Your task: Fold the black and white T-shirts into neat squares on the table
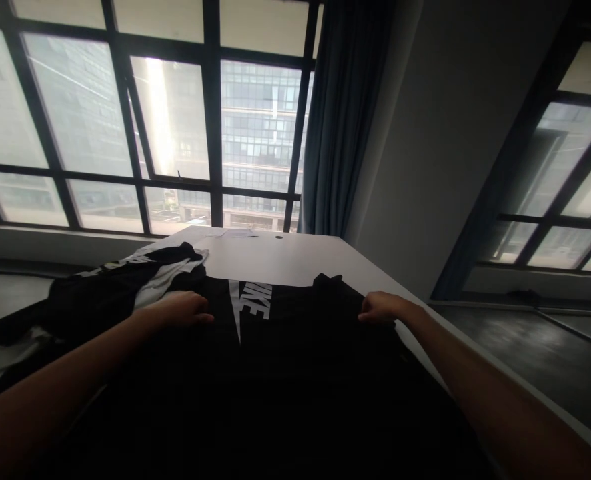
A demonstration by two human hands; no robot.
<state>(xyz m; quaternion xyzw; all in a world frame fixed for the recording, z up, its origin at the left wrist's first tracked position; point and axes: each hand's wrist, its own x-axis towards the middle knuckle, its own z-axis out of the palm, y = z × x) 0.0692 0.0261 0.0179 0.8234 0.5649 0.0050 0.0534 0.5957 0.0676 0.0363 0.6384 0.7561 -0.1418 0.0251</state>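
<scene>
A black shirt (285,353) with a white NIKE print is spread across the near part of the white table. My left hand (188,309) is closed on its cloth, left of the lettering. On the opposite side my right hand (379,307) pinches the fabric close to the table's right edge. Between the hands the upper part of the shirt lies fairly flat, with a small dark fold standing up near the right hand. The lower part is too dark to make out its shape.
Black and white clothes (120,273) are heaped at the left, next to my left forearm. Papers (233,233) lie at the far end of the white table (295,257). Beyond it are a window wall, a blue curtain (343,127) and a pillar (440,147).
</scene>
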